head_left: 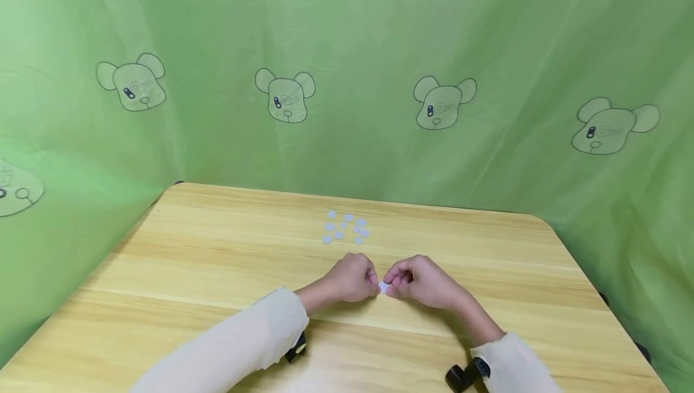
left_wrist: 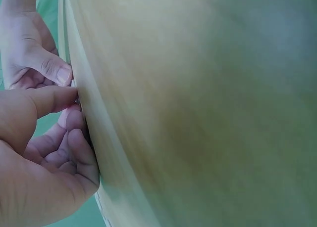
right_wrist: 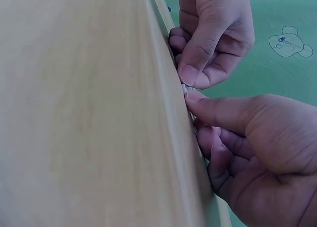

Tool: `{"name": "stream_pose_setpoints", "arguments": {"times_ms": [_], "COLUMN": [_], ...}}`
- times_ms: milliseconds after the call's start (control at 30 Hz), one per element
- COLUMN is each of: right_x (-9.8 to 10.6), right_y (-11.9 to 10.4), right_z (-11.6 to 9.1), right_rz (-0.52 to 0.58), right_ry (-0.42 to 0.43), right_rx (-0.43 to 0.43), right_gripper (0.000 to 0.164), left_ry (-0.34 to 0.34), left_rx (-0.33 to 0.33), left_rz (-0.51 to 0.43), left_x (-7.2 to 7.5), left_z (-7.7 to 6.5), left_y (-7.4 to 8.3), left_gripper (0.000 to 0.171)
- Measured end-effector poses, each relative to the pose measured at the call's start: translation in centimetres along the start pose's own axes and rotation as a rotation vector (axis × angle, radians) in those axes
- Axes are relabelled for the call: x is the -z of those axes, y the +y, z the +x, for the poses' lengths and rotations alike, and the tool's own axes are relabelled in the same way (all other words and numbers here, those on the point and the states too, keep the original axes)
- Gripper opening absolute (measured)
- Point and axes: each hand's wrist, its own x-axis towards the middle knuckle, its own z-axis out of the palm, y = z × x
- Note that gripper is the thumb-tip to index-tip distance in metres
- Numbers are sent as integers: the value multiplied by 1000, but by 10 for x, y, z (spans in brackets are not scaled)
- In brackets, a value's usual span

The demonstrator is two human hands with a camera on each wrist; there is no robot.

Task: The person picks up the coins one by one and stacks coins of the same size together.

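Between both hands is a small, thin white disc [head_left: 384,287], close over the wooden table [head_left: 217,248]. My left hand [head_left: 355,278] pinches its left edge with thumb and fingertip. From the other side, my right hand [head_left: 425,281] grips the disc between thumb and index finger, its other fingers curled in. Seen from the left wrist, the two thumbs [left_wrist: 63,74] nearly meet at the table surface. Only a sliver of the white disc [right_wrist: 185,88] shows in the right wrist view; the fingers hide the rest.
Beyond the hands, several white discs [head_left: 338,235] of differing sizes lie loosely grouped on the table. A green curtain [head_left: 358,31] printed with bear heads hangs around the table's back and sides. Black wrist-worn devices [head_left: 466,375] show at the sleeves.
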Motion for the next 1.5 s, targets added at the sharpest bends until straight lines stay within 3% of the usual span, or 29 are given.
{"name": "stream_pose_setpoints", "arguments": {"times_ms": [467, 833, 1133, 1500], "right_x": [-3, -3, -3, -3], "right_y": [4, 3, 0, 0], "right_z": [-1, -3, -3, -2], "right_rz": [37, 56, 59, 84], "right_ry": [25, 33, 38, 39], "right_rx": [-10, -7, -5, -30], "right_gripper": [10, 10, 11, 11], "left_ry": [-26, -112, -14, 142], "left_rx": [-2, -63, -17, 71], "left_rz": [-7, -100, -138, -92], "left_x": [6, 25, 61, 94], "left_z": [-1, 2, 12, 26], "left_y": [0, -16, -42, -73], "left_gripper": [10, 2, 6, 6]}}
